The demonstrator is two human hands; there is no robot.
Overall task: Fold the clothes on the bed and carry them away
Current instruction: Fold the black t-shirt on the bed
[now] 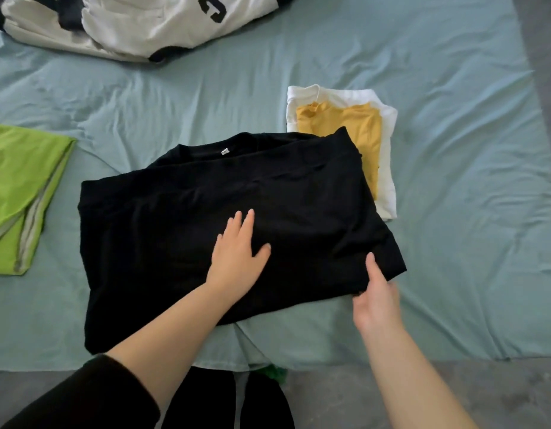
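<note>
Head view: the left hand lies flat, fingers straight and spread, on the middle of the black shirt, which is half-folded on the bed. The right hand pinches that shirt's near right corner, thumb on top. Beyond the right hand, a folded yellow shirt rests on a folded white shirt, and the black shirt overlaps both. Well left of the left hand lies a green garment. Far beyond it lies a white jersey.

The yellow top was partly covered by the black shirt; left of it, the green garment was cut off.
</note>
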